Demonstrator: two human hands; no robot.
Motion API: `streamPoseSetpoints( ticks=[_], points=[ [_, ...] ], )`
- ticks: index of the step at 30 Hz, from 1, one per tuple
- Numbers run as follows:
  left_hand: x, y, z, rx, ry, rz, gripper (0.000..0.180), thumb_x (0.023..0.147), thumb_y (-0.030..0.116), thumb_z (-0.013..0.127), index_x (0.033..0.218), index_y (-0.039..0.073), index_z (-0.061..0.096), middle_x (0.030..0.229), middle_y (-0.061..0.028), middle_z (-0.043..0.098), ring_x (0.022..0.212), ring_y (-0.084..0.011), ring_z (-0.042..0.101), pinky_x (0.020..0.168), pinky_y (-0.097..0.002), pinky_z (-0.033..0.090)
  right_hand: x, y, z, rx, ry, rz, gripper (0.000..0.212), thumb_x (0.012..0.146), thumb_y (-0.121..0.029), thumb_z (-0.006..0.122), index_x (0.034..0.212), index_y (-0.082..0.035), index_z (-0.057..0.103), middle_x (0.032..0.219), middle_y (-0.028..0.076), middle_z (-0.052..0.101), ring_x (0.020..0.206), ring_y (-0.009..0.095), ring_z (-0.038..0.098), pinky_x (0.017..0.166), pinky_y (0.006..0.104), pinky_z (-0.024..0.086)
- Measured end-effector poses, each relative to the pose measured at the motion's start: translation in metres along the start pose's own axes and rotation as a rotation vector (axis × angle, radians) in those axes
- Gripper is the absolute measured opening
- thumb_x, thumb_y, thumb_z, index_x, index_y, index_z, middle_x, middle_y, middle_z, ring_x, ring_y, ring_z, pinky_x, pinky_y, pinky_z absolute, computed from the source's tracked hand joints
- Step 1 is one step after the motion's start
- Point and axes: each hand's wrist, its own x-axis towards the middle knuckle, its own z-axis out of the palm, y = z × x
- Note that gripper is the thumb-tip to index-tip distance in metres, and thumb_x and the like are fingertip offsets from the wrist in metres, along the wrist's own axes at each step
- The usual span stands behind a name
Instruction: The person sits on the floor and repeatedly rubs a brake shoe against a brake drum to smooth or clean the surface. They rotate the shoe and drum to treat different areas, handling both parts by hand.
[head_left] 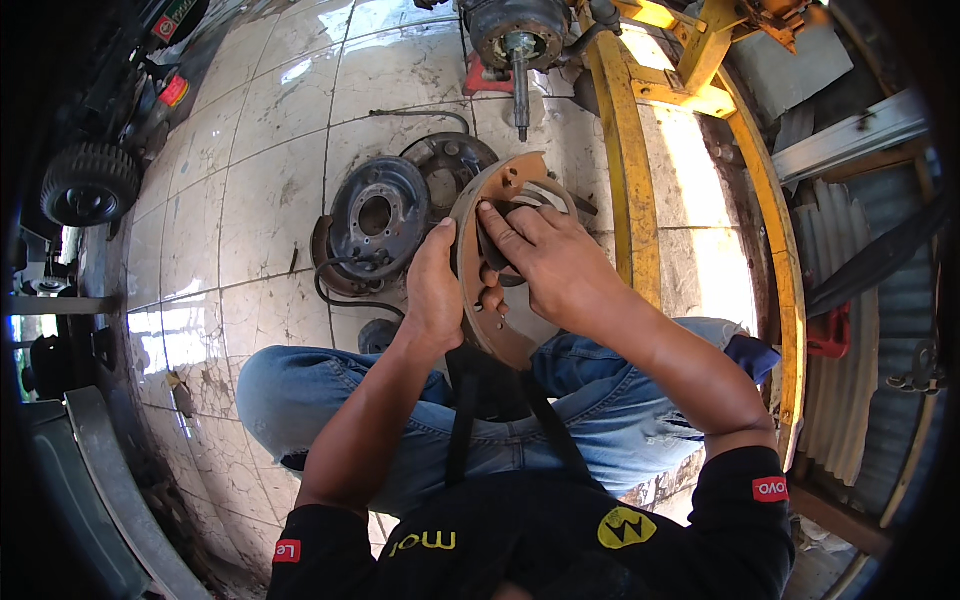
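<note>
A curved brown brake shoe stands tilted over my lap. My left hand grips it, palm along the outer curved face and fingertips showing on the inner side. Leaning in from the right, my right hand has its fingers bent over the shoe's inner side, the index fingertip pressed near its upper part. Under these fingers is a dark flat piece, mostly hidden; its kind I cannot make out. Just left of the shoe, a round dark backing plate lies on the floor, with a second plate partly behind it.
A yellow steel frame runs along my right. Ahead, a hub with a protruding shaft sits near a red stand. A black hose lies by the plates on the tiled floor. A small wheel is at far left.
</note>
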Motion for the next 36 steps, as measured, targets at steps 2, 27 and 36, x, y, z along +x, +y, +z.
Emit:
streamPoseSetpoints(
  ticks=[2, 27, 36],
  points=[
    [0.0, -0.001, 0.0, -0.009, -0.005, 0.01, 0.049, 0.101, 0.047, 0.027, 0.104, 0.006, 0.054, 0.068, -0.007, 0.052, 0.049, -0.02, 0.049, 0.055, -0.0406, 0.05, 0.0, 0.002, -0.001, -0.015, 0.003, 0.008, 0.069, 0.076, -0.001, 0.062, 0.143, -0.001, 0.045, 0.108, 0.014, 0.056, 0.103, 0.036, 0.056, 0.09, 0.0424, 0.046],
    [0.002, 0.008, -0.011, -0.271, -0.103, -0.119, 0.047, 0.101, 0.045, 0.023, 0.116, 0.012, 0.054, 0.068, -0.0036, 0.051, 0.053, -0.019, 0.048, 0.06, -0.0417, 0.048, -0.002, 0.031, 0.01, -0.22, 0.024, 0.01, 0.054, 0.084, -0.018, 0.065, 0.137, -0.015, 0.056, 0.109, 0.008, 0.057, 0.107, 0.029, 0.055, 0.092, 0.043, 0.044],
    [0.003, 0.011, -0.01, -0.303, -0.102, -0.127, 0.046, 0.099, 0.044, 0.025, 0.113, 0.013, 0.055, 0.069, -0.0028, 0.051, 0.053, -0.0181, 0.047, 0.062, -0.0411, 0.047, 0.014, 0.032, 0.003, -0.234, 0.151, 0.047, 0.057, 0.084, -0.013, 0.065, 0.14, -0.019, 0.054, 0.111, 0.01, 0.057, 0.106, 0.03, 0.055, 0.09, 0.0429, 0.045]
  ],
)
